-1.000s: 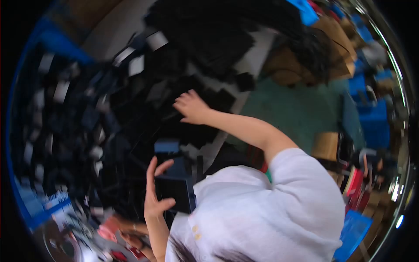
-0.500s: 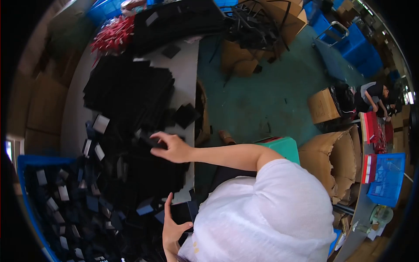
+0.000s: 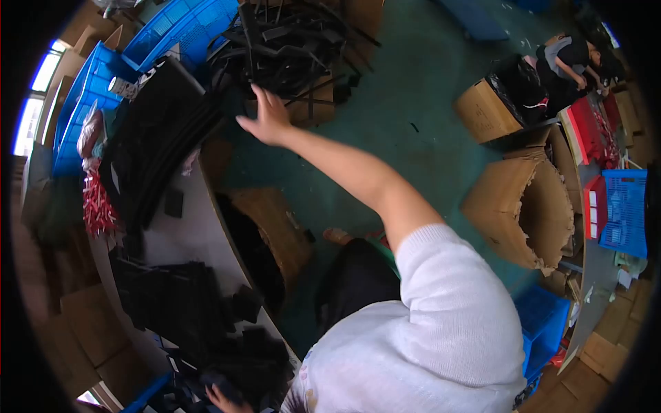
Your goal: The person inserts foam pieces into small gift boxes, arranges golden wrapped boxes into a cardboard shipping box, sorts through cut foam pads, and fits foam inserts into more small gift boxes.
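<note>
My right hand (image 3: 267, 120) is stretched out with its fingers spread and nothing in it. It is in front of a heap of long black strips (image 3: 292, 48) on a cardboard box; I cannot tell whether it touches them. At the bottom edge, my left hand (image 3: 227, 400) is blurred and partly cut off. A small dark piece (image 3: 224, 385) overlaps its fingers, and whether it is gripped does not show. Just above lies a pile of flat black pieces (image 3: 172, 292) on the pale table (image 3: 196, 237). A stack of long black sheets (image 3: 155, 131) covers the table's far end.
Blue crates (image 3: 179, 31) and a red-and-white bundle (image 3: 98, 199) stand by the far end. An open cardboard box (image 3: 275, 227) is against the table's edge. A torn carton (image 3: 513, 213) stands on the green floor (image 3: 406, 96). Another person (image 3: 568, 58) sits at the upper right.
The view has swung toward the table's far end. My right hand has left the black pile and reached out to the strips. My left hand has moved toward the bottom edge.
</note>
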Available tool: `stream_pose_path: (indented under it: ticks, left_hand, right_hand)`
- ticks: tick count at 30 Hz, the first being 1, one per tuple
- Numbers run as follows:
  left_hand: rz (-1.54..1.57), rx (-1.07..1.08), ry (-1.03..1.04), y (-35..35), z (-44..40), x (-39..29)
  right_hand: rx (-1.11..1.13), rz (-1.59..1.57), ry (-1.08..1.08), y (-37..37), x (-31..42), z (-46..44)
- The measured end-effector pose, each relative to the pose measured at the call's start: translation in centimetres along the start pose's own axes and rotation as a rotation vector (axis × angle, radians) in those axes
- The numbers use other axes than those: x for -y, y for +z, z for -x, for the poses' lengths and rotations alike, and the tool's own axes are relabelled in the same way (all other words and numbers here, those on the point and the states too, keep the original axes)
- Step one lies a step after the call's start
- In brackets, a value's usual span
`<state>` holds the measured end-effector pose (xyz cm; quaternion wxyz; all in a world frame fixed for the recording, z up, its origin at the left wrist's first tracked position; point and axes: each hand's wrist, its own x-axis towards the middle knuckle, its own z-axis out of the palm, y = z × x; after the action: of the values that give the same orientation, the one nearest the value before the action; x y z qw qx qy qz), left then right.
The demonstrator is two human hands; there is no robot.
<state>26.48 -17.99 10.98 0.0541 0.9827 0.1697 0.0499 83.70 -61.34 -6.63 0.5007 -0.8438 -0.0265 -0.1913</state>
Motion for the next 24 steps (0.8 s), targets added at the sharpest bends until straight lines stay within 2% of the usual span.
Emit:
stream_pose_path:
  ticks: [1,2,4,6,7,8,9,10,12,13,14,15,17,19,21,22,24]
  left_hand:
    - [-0.016,0.003,0.011,-0.7,-0.9,1.2]
    - [-0.067,-0.047,-0.070,-1.7,-1.8,2.2]
    - [-0.163,-0.150,-0.196,-3.1,-5.7,4.1]
    - [-0.213,-0.252,-0.346,-1.0,-8.7,3.9]
    - [-0.230,-0.307,-0.460,0.9,-9.0,-0.7]
    - [0.260,0.018,-0.340,5.0,-12.5,-5.3]
    - [0.224,-0.021,-0.214,9.3,-14.9,-15.6]
    - [0.471,0.123,-0.218,13.9,-16.7,-23.2]
    - [0.686,0.560,-0.201,20.0,-19.9,-39.3]
    - [0.709,0.735,-0.192,24.7,-21.0,-44.6]
    - [0.666,0.733,0.203,29.3,-22.5,-50.4]
    - [0.629,0.822,0.367,33.7,-24.5,-56.4]
    - [0.524,0.868,0.586,45.8,-28.1,-65.4]
    - [0.480,0.855,0.527,58.3,-31.7,-73.0]
    - [0.376,0.729,0.499,70.3,-35.5,-77.9]
    - [0.387,0.654,0.449,75.8,-37.0,-79.9]
    - [0.376,0.569,0.520,84.5,-40.2,-82.0]
  right_hand:
    - [0.033,-0.036,0.029,-1.9,-2.2,4.2]
    - [0.127,-0.005,0.141,-4.0,-4.9,8.6]
    - [0.216,0.140,0.493,-8.3,-9.9,16.5]
    - [0.242,0.214,0.490,-12.7,-15.2,21.4]
    - [0.325,0.255,0.521,-14.8,-17.5,21.8]
    - [0.361,0.250,0.597,-16.8,-20.2,21.9]
    - [0.272,0.223,0.621,-17.6,-23.7,22.2]
    - [0.302,0.258,0.656,-18.8,-26.5,20.9]
    - [0.334,0.274,0.701,-20.0,-30.9,18.6]
    - [0.351,0.263,0.757,-20.8,-33.9,16.3]
    - [0.372,0.253,0.814,-21.2,-37.2,13.9]
    - [0.386,0.219,0.836,-20.9,-41.1,12.1]
    - [0.388,0.303,0.810,-19.3,-50.0,8.7]
    - [0.381,0.236,0.936,-18.2,-55.2,5.1]
    - [0.241,0.147,1.090,-16.1,-61.4,1.0]
    - [0.222,0.150,0.968,-13.9,-66.1,1.1]
    - [0.194,0.068,1.014,-10.1,-71.6,-1.1]
